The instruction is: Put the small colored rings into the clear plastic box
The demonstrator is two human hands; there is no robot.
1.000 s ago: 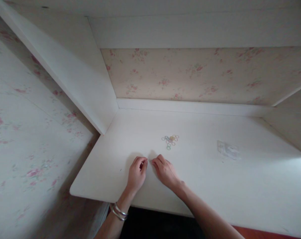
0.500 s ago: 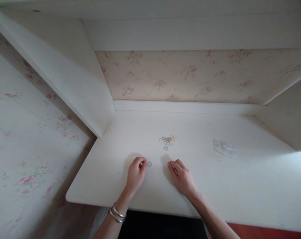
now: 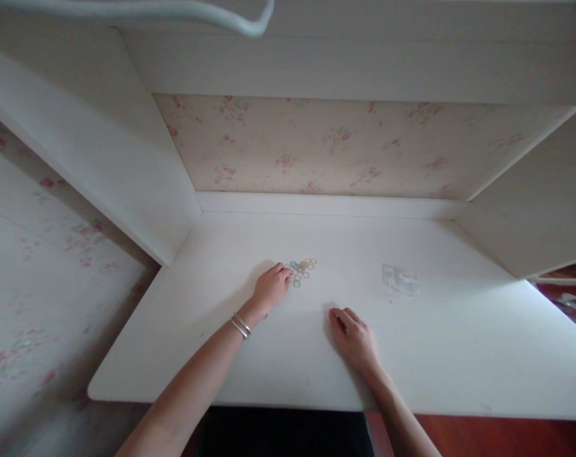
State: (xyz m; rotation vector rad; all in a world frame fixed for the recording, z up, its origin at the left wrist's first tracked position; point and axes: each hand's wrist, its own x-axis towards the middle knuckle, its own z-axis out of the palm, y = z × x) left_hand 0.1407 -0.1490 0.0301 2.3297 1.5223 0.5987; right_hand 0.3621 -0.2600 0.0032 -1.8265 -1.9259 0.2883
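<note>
My left hand (image 3: 273, 285), silver bangles (image 3: 241, 325) on its wrist, reaches over the white desk (image 3: 288, 362), fingertips bunched at the left side of a loose pile of thin green, yellow and pinkish rings (image 3: 300, 267); I cannot tell whether they grip one. The pile lies nearer the back left corner than the back right. A light pinch on one outer ring should spare its neighbours. My right hand (image 3: 355, 337) sits nearer the front edge, fingers curled, any contents hidden. Furthest right lies a clear plastic packet (image 3: 400, 280).

Found no legible text, label, brand, number or sign in view. Could read nothing on the clear plastic packet (image 3: 400, 280).
</note>
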